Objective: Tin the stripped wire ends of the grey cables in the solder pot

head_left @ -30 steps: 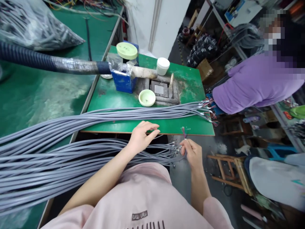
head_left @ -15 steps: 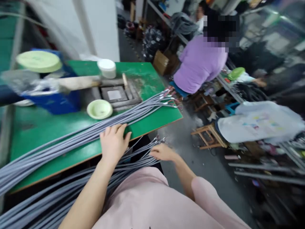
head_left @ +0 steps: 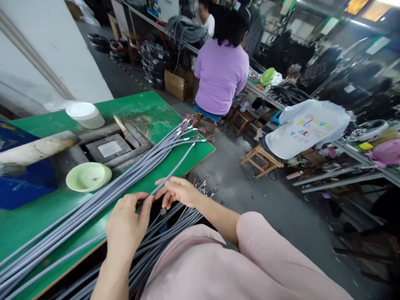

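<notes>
A single grey cable (head_left: 180, 164) runs through both my hands above the green table's front edge, its white-tipped end pointing up and to the right. My left hand (head_left: 127, 218) pinches it between thumb and fingers. Closer to the end, my right hand (head_left: 179, 192) is closed round the same cable, some fingers curled below it. Beyond them, a bundle of grey cables (head_left: 131, 177) lies slantwise on the table, with thin reddish wires fanning out at the stripped ends. A second cable bundle (head_left: 179, 225) lies below the table edge, against my body, partly hidden by my left arm.
On the green table (head_left: 137, 102) stand a pale green bowl (head_left: 89, 177), a white lidded tub (head_left: 86, 114), a dark metal-framed block (head_left: 109, 146) and a blue bin (head_left: 28, 179). A person in purple (head_left: 220, 79) sits ahead. A wooden stool (head_left: 265, 160) stands to the right.
My left hand has left the table bundle and now grips one cable. My right hand has risen from the lower bundle to that cable. The view has swung right.
</notes>
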Tool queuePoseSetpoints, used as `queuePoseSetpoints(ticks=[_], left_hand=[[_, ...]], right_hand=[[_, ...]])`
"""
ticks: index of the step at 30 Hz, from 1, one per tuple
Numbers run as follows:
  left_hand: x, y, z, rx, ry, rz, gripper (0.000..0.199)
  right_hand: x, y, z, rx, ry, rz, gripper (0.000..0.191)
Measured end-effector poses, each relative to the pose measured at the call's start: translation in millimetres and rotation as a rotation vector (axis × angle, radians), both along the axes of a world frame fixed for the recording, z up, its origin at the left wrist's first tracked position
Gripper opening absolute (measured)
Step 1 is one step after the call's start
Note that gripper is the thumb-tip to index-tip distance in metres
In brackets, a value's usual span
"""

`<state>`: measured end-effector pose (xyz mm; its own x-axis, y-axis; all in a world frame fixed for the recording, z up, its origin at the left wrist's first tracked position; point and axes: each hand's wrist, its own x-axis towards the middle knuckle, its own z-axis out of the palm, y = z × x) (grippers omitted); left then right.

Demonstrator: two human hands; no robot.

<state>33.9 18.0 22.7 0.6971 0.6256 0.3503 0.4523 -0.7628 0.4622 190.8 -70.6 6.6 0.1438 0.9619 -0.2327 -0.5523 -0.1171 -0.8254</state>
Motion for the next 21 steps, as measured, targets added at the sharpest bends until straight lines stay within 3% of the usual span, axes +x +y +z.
queuePoseSetpoints(ticks=[5, 9, 11, 13, 18, 21], left_hand=[[-5, -17, 2.7, -0.196, -0.079, -0.111, 0.026], [-5, -32, -11.7, -0.420, 0.031, -0.292, 0.020], [-5, -36, -18.4, -0.499, 0.069, -0.329, 0.018], [-7, -36, -22.0, -0.588, 0.016, -0.311, 0.020], [-11, -23, -17.2, -0.914, -0.382, -0.083, 0.039], [-13, -15, -11.8, -1.056, -0.707, 0.099, 0.023]], right_hand=[[41, -6, 11.8, 0.071, 0.013, -0.553, 0.029], [52, -15, 17.1, 0.124, -0.186, -0.767, 0.029], [49, -21, 20.1, 0.122, -0.330, -0.779, 0.032], [42, -27, 24.4, 0.105, -0.494, -0.643, 0.034], [16, -32, 30.3, 0.179, -0.980, 0.063, 0.033], [5, -32, 25.1, 0.236, -1.261, 0.328, 0.028]])
